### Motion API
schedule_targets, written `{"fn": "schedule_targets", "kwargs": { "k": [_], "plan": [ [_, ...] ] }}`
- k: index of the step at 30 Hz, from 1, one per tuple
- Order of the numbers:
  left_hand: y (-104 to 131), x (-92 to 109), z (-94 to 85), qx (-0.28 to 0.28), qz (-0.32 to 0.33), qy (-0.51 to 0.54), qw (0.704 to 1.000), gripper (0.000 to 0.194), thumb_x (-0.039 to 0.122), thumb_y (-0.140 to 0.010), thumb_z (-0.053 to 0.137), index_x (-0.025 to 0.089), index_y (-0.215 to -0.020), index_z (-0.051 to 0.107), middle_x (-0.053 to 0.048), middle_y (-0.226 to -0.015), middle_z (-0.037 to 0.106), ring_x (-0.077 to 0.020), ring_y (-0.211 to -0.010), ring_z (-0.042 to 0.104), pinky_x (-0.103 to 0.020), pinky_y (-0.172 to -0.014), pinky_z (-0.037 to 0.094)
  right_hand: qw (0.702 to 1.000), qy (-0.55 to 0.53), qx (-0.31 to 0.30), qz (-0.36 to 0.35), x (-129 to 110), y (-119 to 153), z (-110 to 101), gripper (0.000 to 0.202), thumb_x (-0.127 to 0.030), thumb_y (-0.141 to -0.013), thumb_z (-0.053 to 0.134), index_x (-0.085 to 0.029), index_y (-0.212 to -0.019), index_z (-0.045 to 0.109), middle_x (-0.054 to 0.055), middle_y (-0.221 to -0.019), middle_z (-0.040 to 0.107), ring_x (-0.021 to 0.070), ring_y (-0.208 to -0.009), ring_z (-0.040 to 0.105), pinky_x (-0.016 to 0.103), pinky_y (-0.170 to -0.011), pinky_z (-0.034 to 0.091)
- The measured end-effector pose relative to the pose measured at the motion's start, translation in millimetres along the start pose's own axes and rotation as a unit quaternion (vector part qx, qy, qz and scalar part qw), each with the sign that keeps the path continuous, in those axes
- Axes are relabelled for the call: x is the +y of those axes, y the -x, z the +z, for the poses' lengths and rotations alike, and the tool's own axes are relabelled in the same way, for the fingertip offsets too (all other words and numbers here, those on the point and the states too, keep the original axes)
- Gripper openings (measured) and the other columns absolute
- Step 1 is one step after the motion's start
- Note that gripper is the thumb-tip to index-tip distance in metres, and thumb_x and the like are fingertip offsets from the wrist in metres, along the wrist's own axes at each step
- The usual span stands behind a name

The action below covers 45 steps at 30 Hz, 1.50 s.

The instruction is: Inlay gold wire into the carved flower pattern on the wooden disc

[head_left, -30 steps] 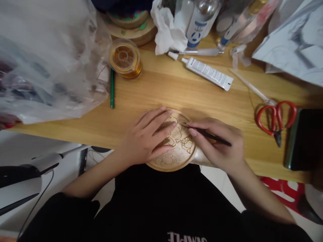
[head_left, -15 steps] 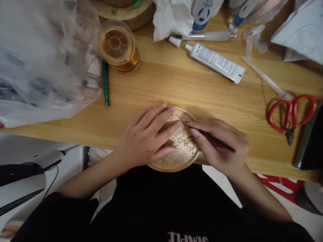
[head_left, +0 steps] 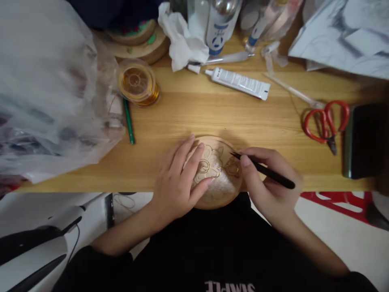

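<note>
A round wooden disc (head_left: 225, 188) lies at the table's front edge, with a pale face bearing a line drawing and gold wire outlines. My left hand (head_left: 179, 178) rests over its left side, fingers spread and lying flat. Black tweezers (head_left: 273, 175) are pinched in my right hand (head_left: 270, 182) at the disc's right side. Their dark tips are over the upper right of the drawing; whether they touch it or hold any wire I cannot tell. My left palm and fingers hide part of the disc.
A spool of gold wire (head_left: 138, 83) and a green pencil (head_left: 129, 121) lie by a plastic bag (head_left: 60, 89). Behind are a glue tube (head_left: 240, 83), crumpled tissue (head_left: 182, 44) and a bottle (head_left: 219, 32). Red-handled cutters (head_left: 326, 123) lie beside a dark phone-like object (head_left: 361, 142).
The view has shifted. My right hand has drawn the tweezers slightly back to the right, and more of them shows. My left index finger has moved away from the tweezer tips.
</note>
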<state>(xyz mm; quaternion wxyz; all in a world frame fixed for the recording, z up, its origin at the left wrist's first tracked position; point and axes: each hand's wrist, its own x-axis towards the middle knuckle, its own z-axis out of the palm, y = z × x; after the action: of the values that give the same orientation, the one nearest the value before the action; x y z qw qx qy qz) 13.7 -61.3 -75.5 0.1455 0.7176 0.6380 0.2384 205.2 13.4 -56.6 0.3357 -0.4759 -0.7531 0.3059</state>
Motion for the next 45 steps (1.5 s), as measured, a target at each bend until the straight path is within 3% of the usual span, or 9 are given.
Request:
{"fn": "schedule_targets", "kwargs": {
  "k": [3,8,12,16,19,24,28,34,45],
  "plan": [
    [9.0,-1.1,-2.4,0.023,-0.014,-0.004,1.000,0.042,0.025,-0.097,0.052,0.014,-0.137,0.048,-0.018,-0.134,0.057,-0.0293,-0.120,0.058,-0.047,-0.101,0.050,0.997,0.037,0.064,0.018,4.8,7.0,1.0,0.013,-0.016,-0.086,0.069,-0.022,-0.097,0.070,0.000,-0.088,0.074,0.0135,-0.078,0.070,0.027,-0.072,0.059],
    [9.0,-13.8,-4.3,0.079,-0.020,-0.046,0.996,0.046,0.012,-0.093,0.053,0.022,-0.137,0.049,-0.008,-0.110,0.061,-0.0170,-0.091,0.063,-0.030,-0.081,0.056,0.996,0.034,0.082,0.013,3.6,11.8,-0.2,0.009,-0.017,-0.086,0.069,-0.022,-0.094,0.070,-0.001,-0.083,0.073,0.0112,-0.074,0.070,0.022,-0.066,0.059],
    [5.2,-6.0,-4.9,0.046,-0.078,-0.022,0.996,0.054,0.011,-0.091,0.047,0.024,-0.143,0.042,-0.007,-0.117,0.058,-0.0147,-0.087,0.063,-0.027,-0.072,0.056,0.994,0.032,0.104,-0.005,-7.5,10.2,-2.6,0.009,-0.016,-0.086,0.068,-0.022,-0.092,0.070,0.000,-0.082,0.073,0.0112,-0.074,0.070,0.023,-0.067,0.060],
    [10.7,12.4,-1.7,0.036,-0.087,0.025,0.995,0.051,0.009,-0.089,0.048,0.015,-0.139,0.044,-0.013,-0.120,0.057,-0.0143,-0.081,0.065,-0.025,-0.062,0.056,0.994,0.029,0.104,-0.011,-12.3,8.6,-3.0,0.007,-0.018,-0.087,0.068,-0.021,-0.093,0.070,0.001,-0.084,0.073,0.0121,-0.075,0.070,0.024,-0.068,0.061],
    [14.6,17.4,2.2,0.074,-0.050,-0.008,0.996,0.042,0.014,-0.090,0.052,0.010,-0.132,0.051,-0.016,-0.116,0.059,-0.0184,-0.085,0.066,-0.029,-0.066,0.057,0.996,0.008,0.084,0.001,-10.1,8.7,0.5,0.010,-0.019,-0.086,0.068,-0.021,-0.096,0.071,0.001,-0.089,0.075,0.0132,-0.078,0.071,0.025,-0.069,0.062],
    [10.3,8.1,7.5,0.102,0.039,-0.106,0.988,0.034,0.030,-0.095,0.056,0.009,-0.122,0.060,-0.019,-0.119,0.065,-0.0309,-0.107,0.063,-0.044,-0.085,0.053,0.998,-0.040,0.019,0.034,-7.0,11.1,11.5,0.017,-0.021,-0.086,0.070,-0.022,-0.103,0.072,0.003,-0.099,0.076,0.0148,-0.087,0.074,0.027,-0.079,0.063],
    [6.0,4.1,12.2,0.100,0.046,-0.139,0.984,0.037,0.034,-0.096,0.053,0.008,-0.121,0.064,-0.018,-0.119,0.068,-0.0308,-0.107,0.062,-0.042,-0.085,0.049,0.999,-0.034,-0.028,0.024,-9.3,11.7,21.3,0.016,-0.019,-0.087,0.069,-0.021,-0.103,0.072,0.003,-0.099,0.076,0.0145,-0.090,0.073,0.028,-0.082,0.062],
    [5.5,3.2,16.3,0.107,0.053,-0.160,0.980,0.040,0.036,-0.096,0.053,0.008,-0.121,0.066,-0.017,-0.120,0.069,-0.0306,-0.105,0.063,-0.040,-0.082,0.046,0.999,-0.019,-0.027,-0.019,-11.5,9.5,32.1,0.019,-0.013,-0.085,0.069,-0.020,-0.103,0.070,0.003,-0.099,0.076,0.0155,-0.091,0.073,0.031,-0.086,0.062],
    [8.9,0.2,18.5,0.078,0.054,-0.156,0.983,0.047,0.041,-0.096,0.054,0.009,-0.130,0.061,-0.017,-0.130,0.065,-0.0321,-0.116,0.059,-0.041,-0.089,0.047,0.992,0.017,-0.070,-0.105,-6.0,3.3,29.7,0.027,-0.007,-0.085,0.066,-0.021,-0.108,0.068,0.007,-0.099,0.076,0.0201,-0.093,0.073,0.039,-0.084,0.063]
  ]
}}
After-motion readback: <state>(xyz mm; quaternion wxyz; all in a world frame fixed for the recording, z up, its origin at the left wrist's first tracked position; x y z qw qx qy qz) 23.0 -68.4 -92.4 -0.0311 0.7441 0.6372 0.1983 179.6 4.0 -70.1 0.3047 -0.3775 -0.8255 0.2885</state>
